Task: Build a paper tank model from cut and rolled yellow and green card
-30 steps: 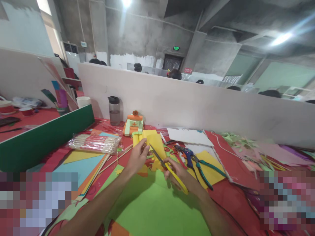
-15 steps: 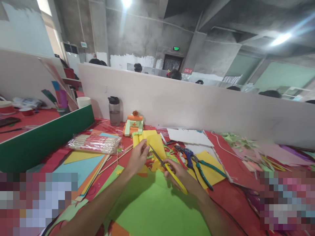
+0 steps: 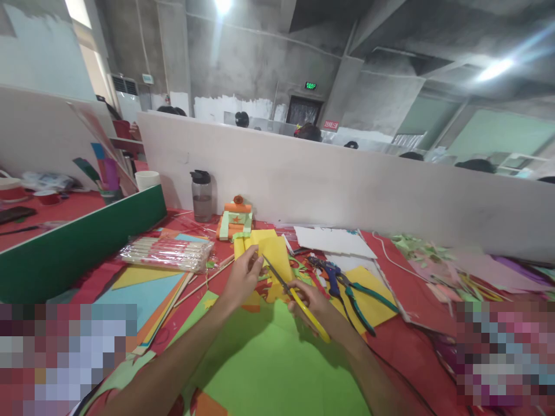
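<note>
Two hands were close to yellow paper [image 3: 277, 251] mid-table.
Wrapped sticks [image 3: 167, 253] lay at left; then came the left hand [image 3: 243, 278], fingers curled by the paper's near side, whether gripping it I could not tell; next the yellow-handled scissors [image 3: 300, 299], blades angled over the paper, gripped in the right hand [image 3: 319, 305]; farther right lay green-handled pliers [image 3: 356, 309].

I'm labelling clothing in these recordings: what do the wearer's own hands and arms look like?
The left hand and right hand are bare, with no gloves. The left forearm and right forearm show no sleeves, watch or bracelet. Small details such as rings are too small to tell.
</note>
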Tool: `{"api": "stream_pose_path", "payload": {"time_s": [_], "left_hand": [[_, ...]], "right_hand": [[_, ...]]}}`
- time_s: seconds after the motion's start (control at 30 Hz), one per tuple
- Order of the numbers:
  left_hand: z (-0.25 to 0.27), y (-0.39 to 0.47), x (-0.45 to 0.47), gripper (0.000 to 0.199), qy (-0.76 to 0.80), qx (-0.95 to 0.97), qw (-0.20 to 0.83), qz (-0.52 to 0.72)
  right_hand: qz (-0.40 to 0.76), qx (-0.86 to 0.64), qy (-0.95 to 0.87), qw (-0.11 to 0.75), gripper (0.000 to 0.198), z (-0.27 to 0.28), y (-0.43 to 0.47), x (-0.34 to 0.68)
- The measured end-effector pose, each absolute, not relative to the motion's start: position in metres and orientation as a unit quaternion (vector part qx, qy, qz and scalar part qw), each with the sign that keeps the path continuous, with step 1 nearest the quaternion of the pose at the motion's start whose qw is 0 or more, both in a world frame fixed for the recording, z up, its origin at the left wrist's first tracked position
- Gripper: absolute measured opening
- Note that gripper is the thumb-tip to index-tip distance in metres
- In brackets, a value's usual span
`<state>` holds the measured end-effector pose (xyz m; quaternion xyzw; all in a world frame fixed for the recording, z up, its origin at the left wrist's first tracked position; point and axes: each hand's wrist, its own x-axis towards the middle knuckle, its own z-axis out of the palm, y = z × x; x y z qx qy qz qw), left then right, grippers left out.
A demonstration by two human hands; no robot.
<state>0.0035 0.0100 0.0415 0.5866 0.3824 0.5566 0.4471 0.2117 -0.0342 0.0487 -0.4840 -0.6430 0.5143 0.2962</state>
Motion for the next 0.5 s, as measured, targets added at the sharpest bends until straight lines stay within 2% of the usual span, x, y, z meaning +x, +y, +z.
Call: {"api": "stream_pose_path", "payload": {"time_s": [0.5], "left_hand": [[0.0386, 0.0116, 0.0040, 0.035, 0.367, 0.566, 0.471, 0.568]], "right_hand": [[0.545, -0.487, -0.611, 0.304, 0.035, 0.0520, -0.0349, 0.2080]]}}
